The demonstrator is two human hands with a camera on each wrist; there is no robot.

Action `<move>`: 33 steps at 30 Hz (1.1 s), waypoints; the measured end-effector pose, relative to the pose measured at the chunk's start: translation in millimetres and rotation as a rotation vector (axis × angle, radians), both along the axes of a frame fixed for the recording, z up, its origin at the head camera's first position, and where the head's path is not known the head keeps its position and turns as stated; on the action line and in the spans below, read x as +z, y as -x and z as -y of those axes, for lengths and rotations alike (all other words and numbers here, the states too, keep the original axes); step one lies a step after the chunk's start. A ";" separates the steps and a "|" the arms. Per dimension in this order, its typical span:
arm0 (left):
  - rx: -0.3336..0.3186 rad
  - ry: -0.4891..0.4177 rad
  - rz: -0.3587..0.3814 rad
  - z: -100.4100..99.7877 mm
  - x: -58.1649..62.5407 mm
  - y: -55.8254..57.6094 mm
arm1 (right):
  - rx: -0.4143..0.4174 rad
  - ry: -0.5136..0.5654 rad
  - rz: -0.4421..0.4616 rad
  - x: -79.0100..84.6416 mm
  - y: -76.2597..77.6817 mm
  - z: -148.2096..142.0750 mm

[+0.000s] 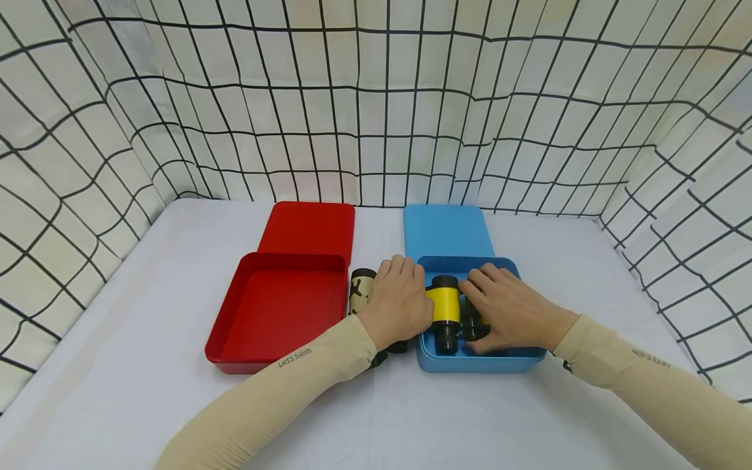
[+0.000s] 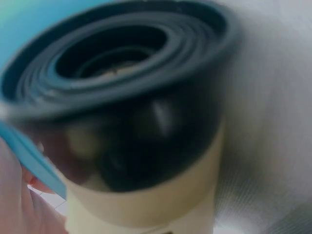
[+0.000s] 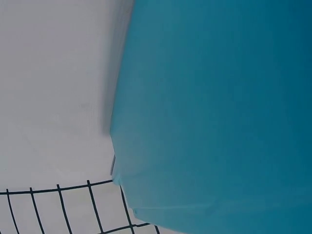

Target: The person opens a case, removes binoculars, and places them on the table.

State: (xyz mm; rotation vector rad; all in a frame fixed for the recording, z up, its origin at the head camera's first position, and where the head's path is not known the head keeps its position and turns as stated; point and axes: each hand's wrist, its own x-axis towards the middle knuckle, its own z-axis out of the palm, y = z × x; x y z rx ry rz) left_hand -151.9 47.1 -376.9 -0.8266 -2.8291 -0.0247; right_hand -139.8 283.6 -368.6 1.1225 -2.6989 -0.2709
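Camouflage binoculars (image 1: pixel 360 290) stand between the two boxes, beige with dark patches and black ends. My left hand (image 1: pixel 399 303) grips their right side, covering most of that barrel, close to the blue box's left wall. One black-ended beige barrel (image 2: pixel 146 146) fills the left wrist view. Inside the open blue box (image 1: pixel 478 364) are yellow and black binoculars (image 1: pixel 445 305). My right hand (image 1: pixel 514 310) holds their right barrel, thumb toward the near side and fingers on the far side. The right wrist view shows mainly the blue box's outside (image 3: pixel 209 117).
To the left sits an open red box (image 1: pixel 288 307) with its lid (image 1: pixel 308 228) folded back. The blue lid (image 1: pixel 449 232) also lies back behind its box. A white-covered table (image 1: pixel 329 424) carries everything. Black grid netting (image 1: pixel 388 111) stands around the back and sides.
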 end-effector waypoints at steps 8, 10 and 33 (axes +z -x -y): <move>0.002 0.006 0.003 0.7 -1.5 -0.1 | -0.001 -0.022 -0.002 2.2 -0.5 0.9; 0.004 0.012 0.001 0.7 -2.2 0.1 | -0.003 -0.026 -0.002 2.8 -0.8 1.3; 0.013 0.033 -0.020 1.8 -3.2 -0.4 | 0.008 -0.085 -0.021 15.8 -3.5 4.5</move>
